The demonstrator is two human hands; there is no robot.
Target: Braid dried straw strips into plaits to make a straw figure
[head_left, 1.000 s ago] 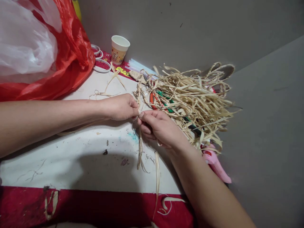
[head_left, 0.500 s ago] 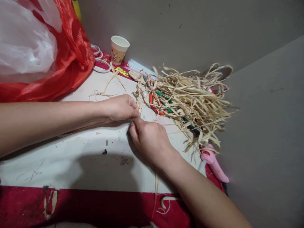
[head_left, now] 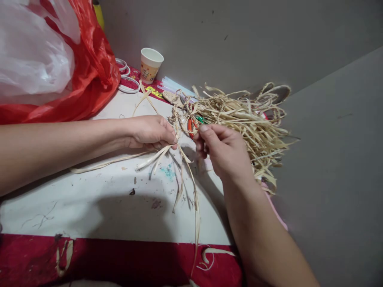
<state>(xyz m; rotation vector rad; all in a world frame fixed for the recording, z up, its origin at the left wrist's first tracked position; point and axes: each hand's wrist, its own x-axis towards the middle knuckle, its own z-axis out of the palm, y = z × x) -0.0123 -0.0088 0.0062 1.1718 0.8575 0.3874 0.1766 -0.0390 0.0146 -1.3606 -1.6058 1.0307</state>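
Observation:
My left hand [head_left: 155,133] pinches a thin braid of pale raffia [head_left: 176,119] between thumb and fingers. Loose raffia strands [head_left: 196,199] fan out below the pinch, and one hangs past the front edge of the white board. A longer strip [head_left: 104,162] lies under my left forearm. Apart from the braid, to its right, my right hand [head_left: 223,149] is raised with thumb and fingers closed together. What it holds, if anything, I cannot make out. Just behind its fingertips lie red-handled [head_left: 190,125] and green-handled [head_left: 201,119] tools, partly covered by raffia.
A large raffia bundle [head_left: 248,115] lies at the right against the wall. At the back stand a paper cup [head_left: 149,67], white rings [head_left: 129,85] and pale glue sticks [head_left: 176,85]. A red plastic bag [head_left: 101,75] fills the left. The white board [head_left: 74,207] lies on red cloth [head_left: 119,259].
My right hand has moved away from my left hand, up and to the right, uncovering the loose strands below the pinch. My left hand has stayed nearly in place on the braid.

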